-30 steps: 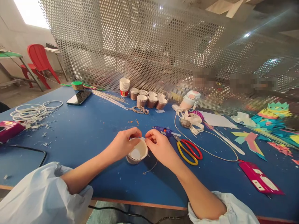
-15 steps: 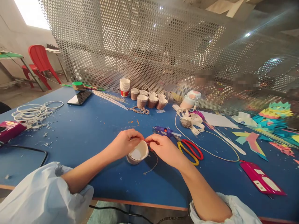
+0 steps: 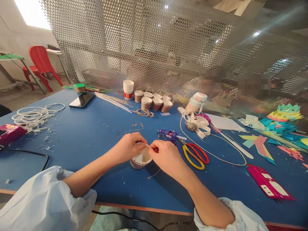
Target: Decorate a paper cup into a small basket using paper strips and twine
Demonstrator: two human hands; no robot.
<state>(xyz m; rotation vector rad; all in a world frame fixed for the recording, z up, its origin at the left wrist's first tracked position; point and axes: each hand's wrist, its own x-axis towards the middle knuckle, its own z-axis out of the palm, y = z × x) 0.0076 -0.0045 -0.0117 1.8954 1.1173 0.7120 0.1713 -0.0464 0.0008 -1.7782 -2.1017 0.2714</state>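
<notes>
A paper cup [image 3: 139, 163] with a twisted trim round its rim stands on the blue table near the front edge. My left hand [image 3: 128, 147] is at the cup's back left rim, its fingers pinched on a thin cord [image 3: 142, 143]. At the right rim, the closed fingers of my right hand [image 3: 162, 154] hold the same cord, which spans the short gap between both hands over the cup. A loose cord end [image 3: 154, 175] lies on the table below my right hand. Part of the cup's rim is hidden behind my fingers.
A blue glue gun [image 3: 169, 134] and scissors [image 3: 196, 157] lie right of my hands. Behind are wrapped cups [image 3: 146, 104], a cup stack [image 3: 128, 89] and a phone [image 3: 81, 100]. A pink power strip [image 3: 269, 183] lies right, coiled white cord [image 3: 31, 115] left.
My right hand has shifted slightly left and closer to my left hand. The cord now shows between the fingers above the cup, and less of the loose cord is visible.
</notes>
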